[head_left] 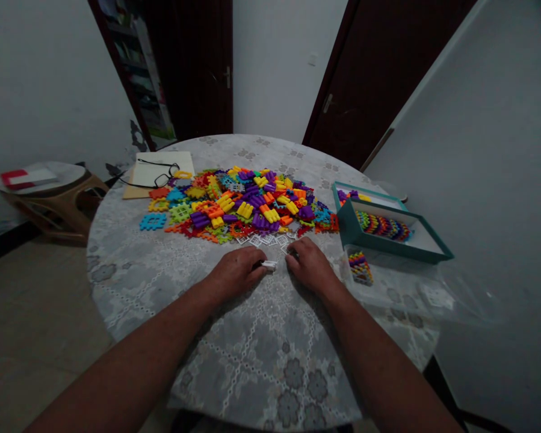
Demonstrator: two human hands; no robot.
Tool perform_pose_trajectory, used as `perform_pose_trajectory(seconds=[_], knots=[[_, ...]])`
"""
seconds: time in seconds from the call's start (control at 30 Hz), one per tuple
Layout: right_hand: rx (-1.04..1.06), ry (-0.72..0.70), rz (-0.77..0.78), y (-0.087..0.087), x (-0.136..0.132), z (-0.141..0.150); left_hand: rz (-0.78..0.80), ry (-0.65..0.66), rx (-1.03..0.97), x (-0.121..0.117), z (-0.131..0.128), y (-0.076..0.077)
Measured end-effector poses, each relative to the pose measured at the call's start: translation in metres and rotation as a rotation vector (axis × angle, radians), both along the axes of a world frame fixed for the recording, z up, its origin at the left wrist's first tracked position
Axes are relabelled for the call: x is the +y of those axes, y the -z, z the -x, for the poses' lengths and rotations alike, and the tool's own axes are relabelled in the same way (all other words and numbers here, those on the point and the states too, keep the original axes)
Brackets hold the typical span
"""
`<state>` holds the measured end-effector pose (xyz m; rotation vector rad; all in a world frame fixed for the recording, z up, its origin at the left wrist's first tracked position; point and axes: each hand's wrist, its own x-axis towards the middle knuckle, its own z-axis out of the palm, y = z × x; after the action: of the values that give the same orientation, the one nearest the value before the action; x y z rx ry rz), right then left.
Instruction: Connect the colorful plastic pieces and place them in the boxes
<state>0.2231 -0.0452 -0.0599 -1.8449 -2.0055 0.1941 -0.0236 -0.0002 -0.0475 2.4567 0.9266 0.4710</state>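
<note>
My left hand [238, 270] is closed, pinching a small stack of white plastic pieces [269, 264] between thumb and fingers, just above the tablecloth. Across a narrow gap, my right hand [310, 263] has its fingers curled, with the fingertips on a white square frame piece [284, 247] that they partly hide. More white square lattice pieces [269, 240] lie in a loose row just beyond both hands. Behind that row spreads a large heap of building pieces [252, 201] in purple, yellow, orange, red, green and blue, some tube-shaped, others flat and notched.
A green-edged box [396, 249] with sorted colourful pieces stands at the right, beside a small clear tray [359, 267] of pieces. Clear plastic packaging [455, 294] lies at the right edge. Glasses [162, 179] rest on a notebook [184, 161] at back left. The round table [130, 270] has a patterned cloth.
</note>
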Motion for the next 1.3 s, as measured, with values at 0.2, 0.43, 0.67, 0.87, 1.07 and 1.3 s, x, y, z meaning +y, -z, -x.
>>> perform_pose_trajectory(seconds=[0.2,0.43,0.67,0.87,1.07,1.3], knots=[[-0.009,0.128,0.006,0.001,-0.002,-0.005,0.010,0.008,0.007,0.000,0.000,0.000],[-0.036,0.203,-0.016,0.005,0.000,-0.015,0.015,0.000,0.015,0.001,0.000,0.000],[-0.137,0.276,0.078,-0.001,0.004,-0.005,0.001,0.006,0.017,0.001,-0.001,0.001],[0.049,0.275,0.012,0.000,0.007,-0.009,0.005,0.005,0.023,0.000,0.000,0.000],[0.234,-0.103,-0.131,-0.009,-0.001,-0.002,-0.007,-0.006,0.009,0.000,-0.001,0.002],[0.186,-0.387,-0.068,-0.011,-0.009,0.009,-0.014,-0.009,0.025,0.001,-0.001,0.003]])
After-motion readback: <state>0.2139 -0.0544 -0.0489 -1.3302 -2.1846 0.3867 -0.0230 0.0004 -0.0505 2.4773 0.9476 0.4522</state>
